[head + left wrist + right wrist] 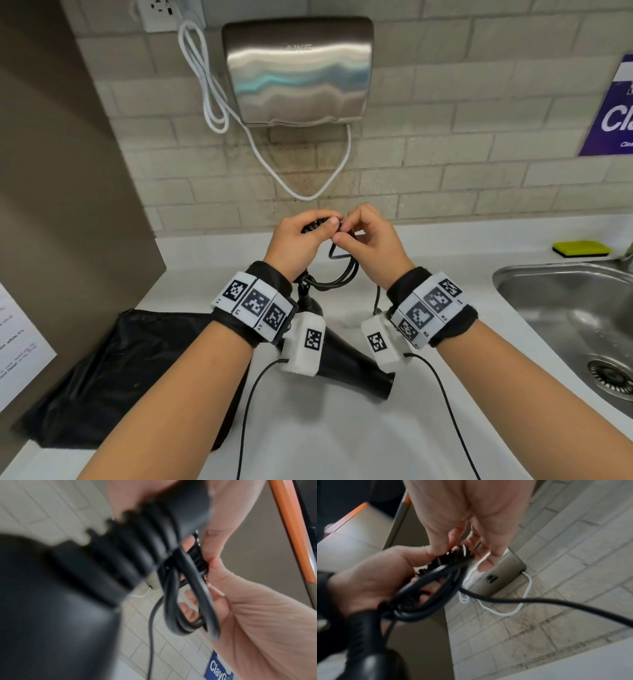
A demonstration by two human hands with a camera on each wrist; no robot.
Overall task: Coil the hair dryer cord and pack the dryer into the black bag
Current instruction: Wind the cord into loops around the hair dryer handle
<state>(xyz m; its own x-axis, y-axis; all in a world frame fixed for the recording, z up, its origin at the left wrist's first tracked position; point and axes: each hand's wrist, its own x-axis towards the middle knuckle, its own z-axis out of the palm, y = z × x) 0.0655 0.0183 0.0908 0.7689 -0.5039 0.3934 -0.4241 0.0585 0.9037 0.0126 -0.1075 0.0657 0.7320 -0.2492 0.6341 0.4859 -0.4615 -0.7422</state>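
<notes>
Both hands meet above the white counter (pixel 428 308), close to the tiled wall. The left hand (pixel 299 240) grips the black hair dryer (pixel 346 363) by the end of its handle, fingers curled round the ribbed collar where the cord (pixel 337 279) leaves it. The right hand (pixel 368 240) pinches the cord between thumb and fingertips (pixel 485 563) just beside the left thumb. Several black loops of cord hang below the two hands, bunched together; how many loops there are cannot be made out. The plug is hard to pick out, hidden among fingers and cord.

The dryer hangs below the left wrist, its nozzle pointing down toward the counter; the wrist cameras cover most of its body in the head view, and in the left wrist view it is a blurred dark mass (pixel 51 601).

The black bag (pixel 137 370) lies flat on the counter to the left, partly covered by the left forearm, its mouth not clearly seen.

A steel hand dryer (pixel 298 68) is mounted on the wall with a white cable (pixel 209 89) looping beside it. A steel sink (pixel 565 325) is cut off at the right edge, with a yellow sponge (pixel 581 248) behind it.
</notes>
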